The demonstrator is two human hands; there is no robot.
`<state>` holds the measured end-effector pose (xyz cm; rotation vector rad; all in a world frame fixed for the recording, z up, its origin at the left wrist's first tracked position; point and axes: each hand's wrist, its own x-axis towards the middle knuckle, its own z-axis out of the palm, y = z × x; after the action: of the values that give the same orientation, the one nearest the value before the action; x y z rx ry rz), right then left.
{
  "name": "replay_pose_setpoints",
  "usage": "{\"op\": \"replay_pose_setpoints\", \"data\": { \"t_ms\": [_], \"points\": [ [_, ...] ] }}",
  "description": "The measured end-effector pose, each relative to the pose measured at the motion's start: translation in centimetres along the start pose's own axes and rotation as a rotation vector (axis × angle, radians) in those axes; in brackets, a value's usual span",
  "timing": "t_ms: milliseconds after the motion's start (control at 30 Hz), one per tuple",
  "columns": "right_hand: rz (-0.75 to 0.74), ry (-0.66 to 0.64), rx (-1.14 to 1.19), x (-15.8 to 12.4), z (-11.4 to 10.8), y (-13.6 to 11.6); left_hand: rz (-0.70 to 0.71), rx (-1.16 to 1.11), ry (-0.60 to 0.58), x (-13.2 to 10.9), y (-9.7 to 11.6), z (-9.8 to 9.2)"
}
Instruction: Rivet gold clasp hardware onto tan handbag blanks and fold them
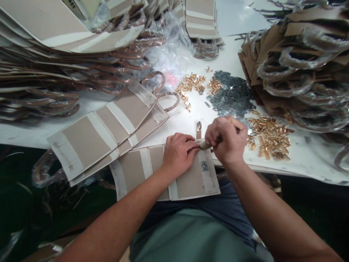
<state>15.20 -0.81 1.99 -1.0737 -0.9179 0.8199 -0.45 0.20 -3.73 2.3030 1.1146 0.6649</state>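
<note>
A beige bag panel [188, 182] with white strips lies at the table's front edge, partly over my lap. My left hand [180, 153] presses on its upper right part, fingers bent and thumb close to the index finger. My right hand [227, 140] is a fist around a short beige-handled tool [205, 144], whose tip meets the panel beside my left fingertips; the tip itself is hidden. A small metal plate [204, 166] sits on the panel's right strip. Just beyond the panel's top edge, a brown strap with a gold metal fitting [199, 126] sticks out.
Two more bag panels [109, 127] overlap at left. Stacked panels with wrapped handles [68, 62] rise behind them; another wrapped stack [294, 65] stands at right. Gold fittings [272, 138], smaller gold pieces [192, 83] and dark metal plates [231, 92] lie in piles on the white table.
</note>
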Motion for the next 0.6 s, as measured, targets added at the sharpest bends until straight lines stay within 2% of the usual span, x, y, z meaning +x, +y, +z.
{"op": "replay_pose_setpoints", "data": {
  "t_ms": [133,200,300,433,600],
  "points": [
    [-0.059,-0.223,-0.292,-1.1,1.1,-0.8,-0.066,0.01,0.042,0.2,-0.1,-0.2],
    [-0.086,-0.281,-0.346,-1.3,1.1,-1.0,-0.076,0.038,0.011,0.6,-0.2,-0.7],
    [-0.075,-0.247,-0.318,-1.4,0.8,-0.9,-0.09,0.095,-0.117,1.4,-0.1,-2.0],
    [-0.053,-0.117,-0.257,-1.4,0.4,-0.4,-0.211,0.141,-0.292,3.3,0.2,-3.6],
    [-0.073,-0.105,-0.179,-1.3,0.7,-0.7,-0.328,0.102,-0.463,5.2,0.2,-3.9]
  ]
}}
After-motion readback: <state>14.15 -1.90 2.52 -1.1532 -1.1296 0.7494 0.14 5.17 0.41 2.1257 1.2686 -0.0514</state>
